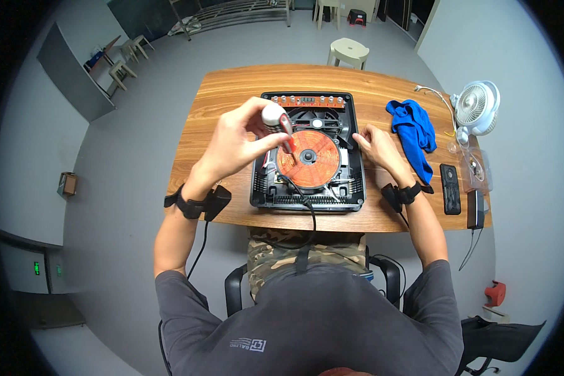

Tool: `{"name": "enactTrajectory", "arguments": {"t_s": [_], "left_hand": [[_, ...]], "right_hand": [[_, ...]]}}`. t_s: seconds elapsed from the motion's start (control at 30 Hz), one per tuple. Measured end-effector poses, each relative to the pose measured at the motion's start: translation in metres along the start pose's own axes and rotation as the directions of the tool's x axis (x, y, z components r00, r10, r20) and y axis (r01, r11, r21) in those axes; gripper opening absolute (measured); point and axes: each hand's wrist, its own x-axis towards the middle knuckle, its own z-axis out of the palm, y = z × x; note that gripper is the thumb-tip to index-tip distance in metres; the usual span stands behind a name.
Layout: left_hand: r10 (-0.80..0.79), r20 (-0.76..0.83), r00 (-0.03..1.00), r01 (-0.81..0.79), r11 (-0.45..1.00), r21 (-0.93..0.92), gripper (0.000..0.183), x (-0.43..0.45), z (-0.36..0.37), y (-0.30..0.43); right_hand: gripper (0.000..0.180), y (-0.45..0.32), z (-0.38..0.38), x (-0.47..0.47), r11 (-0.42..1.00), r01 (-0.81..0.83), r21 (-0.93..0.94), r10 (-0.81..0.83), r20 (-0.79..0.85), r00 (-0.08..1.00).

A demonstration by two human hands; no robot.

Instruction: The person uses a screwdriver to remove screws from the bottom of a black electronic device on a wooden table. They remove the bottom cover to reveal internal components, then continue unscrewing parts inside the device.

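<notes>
An opened induction cooker base (pixel 305 199) lies before me, its inner parts exposed. A round copper coil (pixel 317 176) sits in its middle. In my left hand (pixel 237 138) is a screwdriver (pixel 282 124) with a white, black and red handle, held with its shaft pointing down over the left part of the coil. Whether the tip touches anything is hard to see. My right hand (pixel 380 146) rests at the right rim of the black casing, thumb over the edge and fingers curled. A circuit board (pixel 308 101) with a small display runs along the far side.
The wooden table (pixel 230 94) carries a blue cloth (pixel 411 131), a white fan (pixel 474 108), a clear plastic box (pixel 481 171), a black phone-like case (pixel 450 188) and a black power bank-like block (pixel 475 209) at right. A black cable (pixel 314 221) crosses the cooker's near edge.
</notes>
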Motion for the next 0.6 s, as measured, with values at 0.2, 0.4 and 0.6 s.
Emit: {"name": "enactTrajectory", "arguments": {"t_s": [0.2,0.4,0.6], "left_hand": [[0.104,-0.013,0.994,-0.103,0.992,0.072,0.035,0.038,0.031,-0.009],[0.117,0.036,0.992,-0.121,0.981,0.149,0.036,0.085,0.061,-0.013],[0.13,0.055,0.99,-0.138,0.974,0.181,0.036,0.1,0.075,-0.023]], "right_hand": [[0.032,-0.084,-0.051,0.006,0.881,0.398,0.255,-0.433,0.098,0.896],[0.03,-0.097,-0.051,0.025,0.8,0.5,0.333,-0.549,0.069,0.833],[0.029,-0.084,-0.052,0.022,0.856,0.403,0.325,-0.441,0.052,0.896]]}}
